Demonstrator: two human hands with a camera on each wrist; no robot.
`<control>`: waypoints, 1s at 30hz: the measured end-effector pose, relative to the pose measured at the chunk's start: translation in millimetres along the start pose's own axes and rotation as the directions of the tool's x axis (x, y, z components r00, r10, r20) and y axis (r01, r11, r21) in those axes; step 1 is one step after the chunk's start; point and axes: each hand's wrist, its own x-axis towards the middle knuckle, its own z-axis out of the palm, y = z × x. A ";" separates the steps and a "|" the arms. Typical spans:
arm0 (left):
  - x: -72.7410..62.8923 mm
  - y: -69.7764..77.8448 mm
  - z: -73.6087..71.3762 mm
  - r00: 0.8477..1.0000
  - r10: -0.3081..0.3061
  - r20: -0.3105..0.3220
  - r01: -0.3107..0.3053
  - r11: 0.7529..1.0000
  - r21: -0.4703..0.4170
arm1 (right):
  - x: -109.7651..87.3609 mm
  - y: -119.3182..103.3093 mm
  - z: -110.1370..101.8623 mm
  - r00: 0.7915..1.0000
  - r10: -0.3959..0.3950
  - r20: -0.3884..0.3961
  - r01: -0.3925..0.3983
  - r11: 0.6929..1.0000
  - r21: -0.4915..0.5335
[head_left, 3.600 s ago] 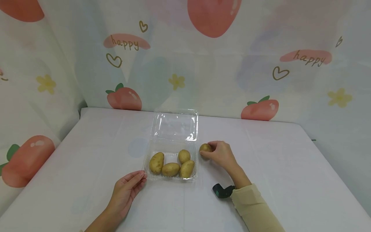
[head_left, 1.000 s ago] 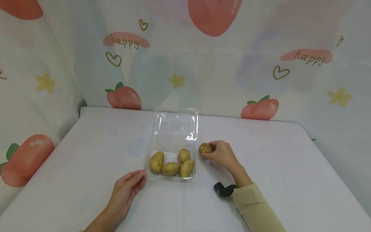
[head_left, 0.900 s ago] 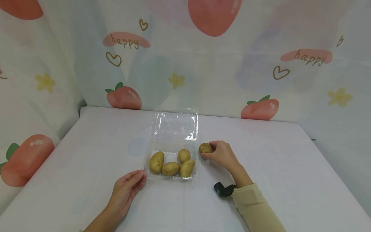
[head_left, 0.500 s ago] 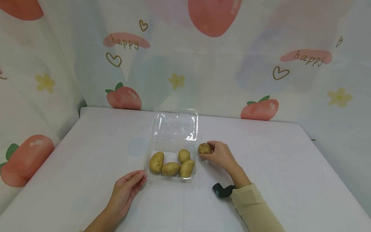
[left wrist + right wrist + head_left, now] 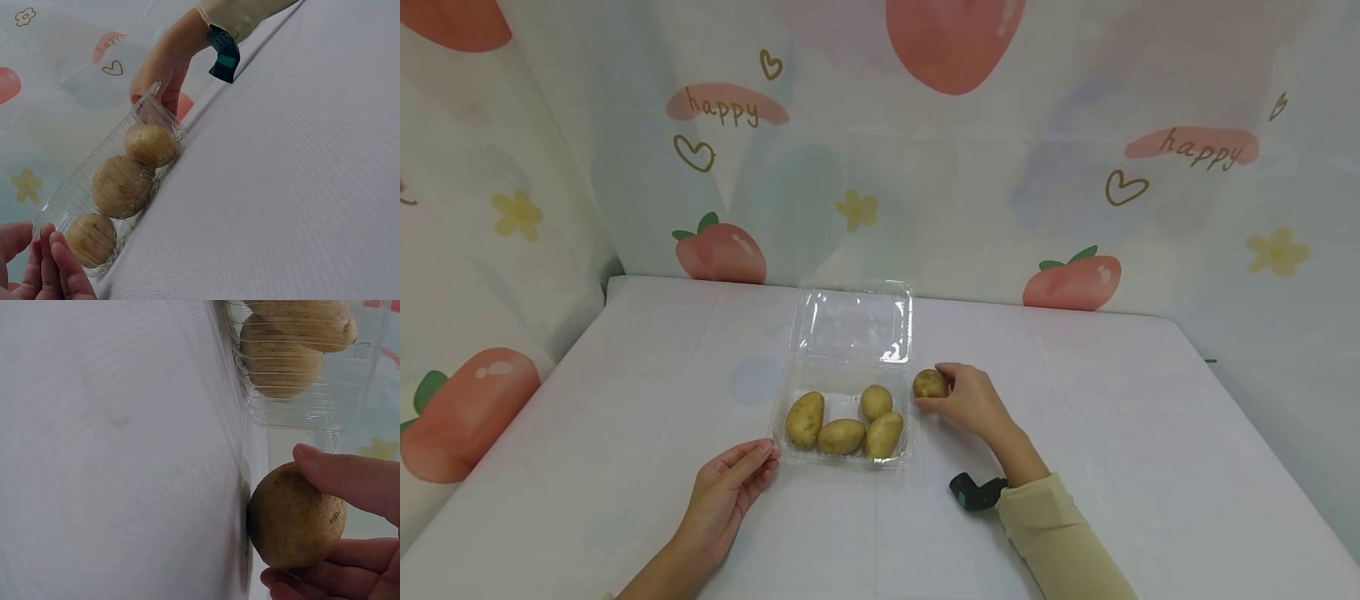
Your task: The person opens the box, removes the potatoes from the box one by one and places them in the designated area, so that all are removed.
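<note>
A clear plastic clamshell box lies with its lid folded back, away from the person. Several potatoes sit inside its base. At the near left corner, my left hand pinches the box rim between thumb and fingers; the left wrist view shows the fingertips right at that rim. Just outside the box's right side, my right hand grips a single round potato, thumb on one side and fingers on the other. In the right wrist view this potato is close against the white tabletop.
A black angled device is at the right wrist, beside the beige sleeve. The white-covered table ends at a printed cloth backdrop behind, with another cloth side on the left.
The right hand and its potato have shifted very slightly left, toward the box. The left hand, box and potatoes inside stay where they were.
</note>
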 end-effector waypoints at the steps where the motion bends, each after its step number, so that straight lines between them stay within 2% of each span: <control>1: -0.1 0.3 0.3 1.000 0.002 0.001 -0.002 1.000 0.002 | -0.1 -0.5 -0.9 1.000 0.002 0.005 -0.002 1.000 0.003; 6: 0.1 0.3 2.0 1.000 0.004 0.012 -0.004 1.000 -0.001 | -3.1 -3.3 -10.7 0.999 0.026 0.021 -0.027 1.000 0.012; 15: 1.3 -0.7 1.7 1.000 0.004 0.001 -0.004 1.000 -0.005 | -10.0 -14.6 -26.4 1.000 -0.002 -0.026 0.002 1.000 0.010; 30: 0.7 0.2 0.3 1.000 -0.002 0.008 0.002 1.000 -0.003 | -14.2 -41.3 -15.3 0.996 -0.091 -0.009 0.091 0.992 0.084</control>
